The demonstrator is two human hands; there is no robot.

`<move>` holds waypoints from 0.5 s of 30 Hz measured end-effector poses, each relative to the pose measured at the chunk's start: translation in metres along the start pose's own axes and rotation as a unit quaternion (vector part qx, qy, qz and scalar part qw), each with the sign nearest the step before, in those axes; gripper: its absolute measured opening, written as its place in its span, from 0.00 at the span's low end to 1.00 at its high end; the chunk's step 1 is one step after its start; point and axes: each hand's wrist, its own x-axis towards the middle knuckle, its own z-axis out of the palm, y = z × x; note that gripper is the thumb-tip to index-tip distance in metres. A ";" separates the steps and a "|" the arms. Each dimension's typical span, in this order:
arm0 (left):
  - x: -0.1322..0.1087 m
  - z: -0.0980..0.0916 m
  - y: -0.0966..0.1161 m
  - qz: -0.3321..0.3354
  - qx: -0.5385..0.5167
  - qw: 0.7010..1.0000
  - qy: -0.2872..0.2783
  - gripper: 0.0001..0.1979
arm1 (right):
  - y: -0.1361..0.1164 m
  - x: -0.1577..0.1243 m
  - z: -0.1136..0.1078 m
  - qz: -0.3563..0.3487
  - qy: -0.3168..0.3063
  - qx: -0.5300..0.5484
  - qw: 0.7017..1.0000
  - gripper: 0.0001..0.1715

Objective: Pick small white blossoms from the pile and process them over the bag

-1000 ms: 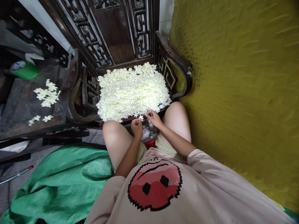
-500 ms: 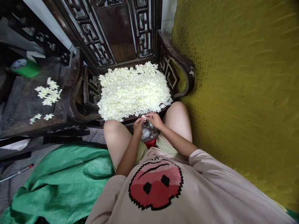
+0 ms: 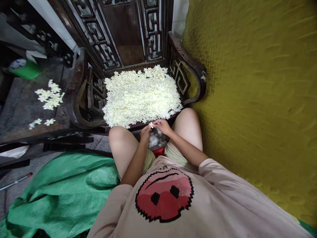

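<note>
Between my knees, at the front edge of a dark wooden chair, my two hands meet around one small white flower. My left hand is closed, its thumb and fingers pinched at the flower from the left. From the right, my right hand pinches at the same flower with its fingertips. A thick heap of white flowers covers the chair seat just beyond my hands. What the fingers grip under the petals is too small to make out.
Curved chair arms flank the heap. On the wooden seat to the left lie loose white flowers and a green roll. Green sheeting spreads on the floor at lower left. A yellow textured wall stands close on the right.
My hands stay together on the flower, with only a slight shift of the fingers. The whole view has moved a little.
</note>
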 end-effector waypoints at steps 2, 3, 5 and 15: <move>0.001 0.000 -0.002 -0.005 -0.005 1.000 0.001 0.23 | -0.003 0.000 0.001 0.007 -0.010 0.005 1.000 0.17; 0.001 0.000 -0.002 -0.007 -0.011 1.000 -0.003 0.23 | -0.004 0.000 0.001 0.007 -0.014 0.007 1.000 0.18; 0.001 -0.001 -0.002 -0.009 -0.023 1.000 -0.015 0.24 | -0.004 0.000 0.001 0.003 -0.018 0.005 1.000 0.18; 0.000 -0.006 0.007 -0.065 -0.057 0.996 -0.029 0.22 | -0.004 -0.007 -0.006 -0.149 -0.035 -0.209 0.966 0.12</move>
